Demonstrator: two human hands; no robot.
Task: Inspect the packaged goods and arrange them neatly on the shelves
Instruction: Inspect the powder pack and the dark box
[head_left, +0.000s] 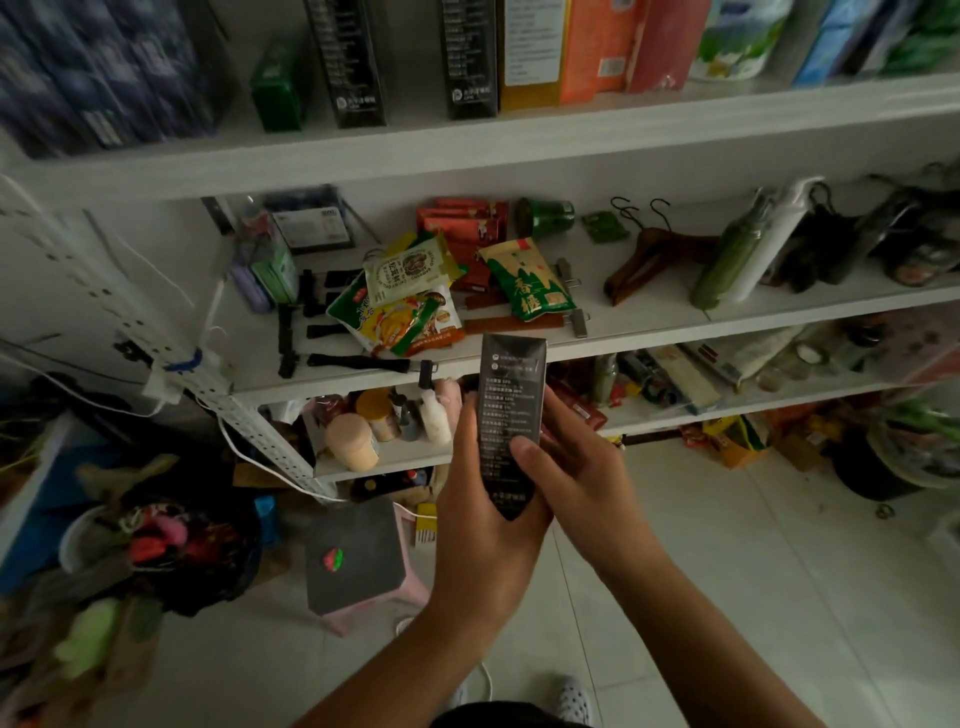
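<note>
Holding the black box (511, 415) upright in front of the middle shelf (649, 338), you are gripping it with your left hand (480, 514) underneath and your right hand (569, 483) clasping its side. Lifting it carelessly risks clipping the snack packets (410, 312) crowding that shelf's front edge.

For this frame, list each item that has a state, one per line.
black box: upright, held in both hands, printed side facing the camera
left hand: gripping the box's lower part
right hand: thumb across the box's front
green-and-yellow packet: lying flat on the middle shelf
wooden hangers: lying on the middle shelf
green bottle: lying tilted, middle shelf
</note>
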